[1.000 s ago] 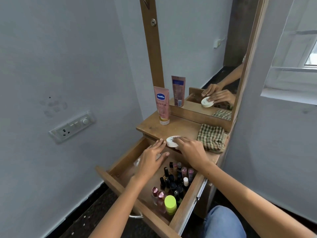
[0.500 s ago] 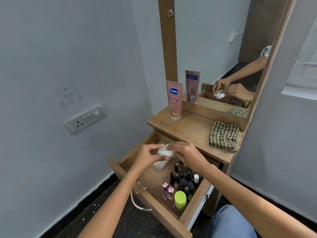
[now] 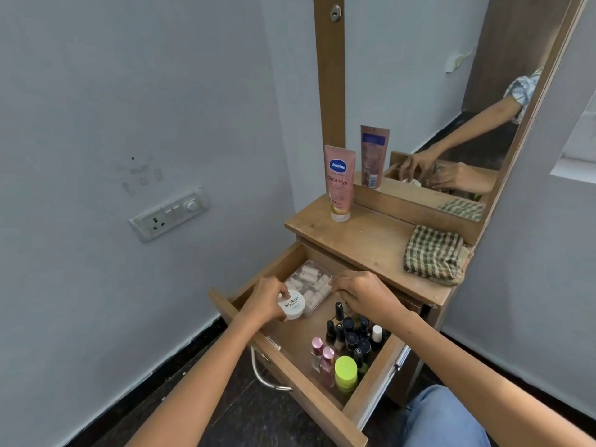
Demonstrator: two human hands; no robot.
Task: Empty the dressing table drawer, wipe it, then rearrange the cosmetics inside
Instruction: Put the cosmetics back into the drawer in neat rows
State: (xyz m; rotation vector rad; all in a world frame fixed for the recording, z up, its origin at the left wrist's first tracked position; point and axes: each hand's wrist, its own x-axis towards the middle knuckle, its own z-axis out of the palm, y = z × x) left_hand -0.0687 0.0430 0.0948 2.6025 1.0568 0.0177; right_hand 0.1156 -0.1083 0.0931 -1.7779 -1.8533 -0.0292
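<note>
The wooden drawer (image 3: 300,398) is pulled out. My left hand (image 3: 263,303) grips a small white round jar (image 3: 293,305) labelled nail polish, low over the drawer's left side. Behind the jar lies a clear plastic box (image 3: 312,283) of small pale items. My right hand (image 3: 362,293) hovers over the drawer's back, fingers loosely curled downward beside the box; I see nothing in it. Dark nail polish bottles (image 3: 353,338) stand at the right. In front of them stand two pink-capped bottles (image 3: 322,351) and a lime-green-capped one (image 3: 345,371).
A pink Vaseline tube (image 3: 338,182) stands on the tabletop (image 3: 367,235), and a checked cloth (image 3: 433,253) lies at its right end under the mirror (image 3: 429,75). A wall socket (image 3: 171,212) is on the left wall. My knee (image 3: 442,417) is beside the drawer's metal handle (image 3: 263,375).
The white jar came off the tabletop edge down into the drawer. Both hands held it half a second ago; now only my left hand has it, and my right has drawn away.
</note>
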